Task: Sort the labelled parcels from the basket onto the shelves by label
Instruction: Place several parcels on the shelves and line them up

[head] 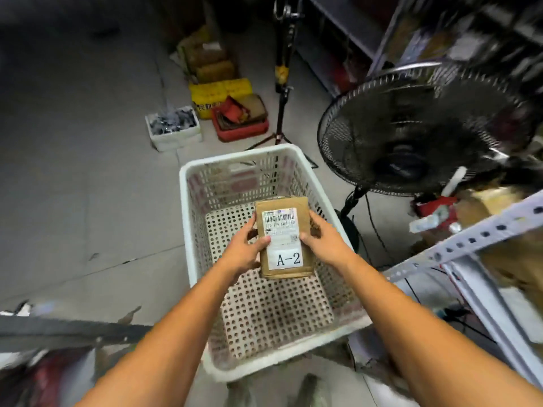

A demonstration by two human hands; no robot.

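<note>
Item under inspection: one brown cardboard parcel (283, 236), held above the interior of the white perforated basket (238, 156), clear of the basket floor and roughly over its middle. The parcel's labelled face is turned up to the camera. A printed shipping label with barcode covers the upper part of that face; below it a white sticker (289, 259) reads "A-2".

Left hand (245, 251): over the basket, gripping the parcel's left edge. The thumb lies across the front face by the shipping label; the fingers wrap behind the parcel and are mostly hidden.

Right hand (324, 239): over the basket, gripping the parcel's right edge. The thumb presses along the front edge; the fingers curl round the back.

Surroundings, taken from the basket: the basket stands on a grey concrete floor. Just to its right stands a black pedestal fan (411, 133), its cage tilted upward. Further right is a white perforated-metal shelf frame (470, 239) holding cartons, blurred. Beyond the basket's far rim stands a black tripod stand (282, 113). Beyond and left of it sit a red tray (241, 124), a yellow crate (217, 95) and a white box (174, 130) of small grey items.
</note>
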